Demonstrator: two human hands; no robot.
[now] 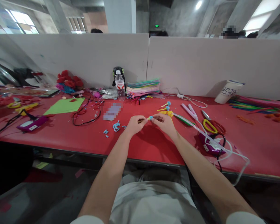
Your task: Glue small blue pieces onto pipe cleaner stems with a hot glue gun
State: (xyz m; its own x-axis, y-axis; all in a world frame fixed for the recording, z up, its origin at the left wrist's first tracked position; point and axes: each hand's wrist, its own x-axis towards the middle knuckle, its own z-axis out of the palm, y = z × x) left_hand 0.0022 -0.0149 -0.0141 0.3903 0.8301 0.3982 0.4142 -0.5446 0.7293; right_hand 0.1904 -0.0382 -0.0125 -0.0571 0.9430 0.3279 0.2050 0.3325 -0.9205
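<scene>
Over the red table (144, 146), my left hand (135, 124) and my right hand (165, 123) meet with fingertips pinched on a small blue and yellow piece (150, 118). The left fingers grip its yellow end, and the right ones close round its blue part. Just beyond my right hand lie a yellow piece (166, 113) and small yellow stems with blue tips (168, 104). Several short light blue bits (116, 126) are scattered to the left of my left hand.
To the right lie a pink straightener (190, 111), scissors (210, 124), a purple device (211, 145) with a looping cord and a tilted cup (228, 91). Behind stand a water bottle (119, 85) and bundled coloured stems (143, 87). Green sheets (64, 105) lie left.
</scene>
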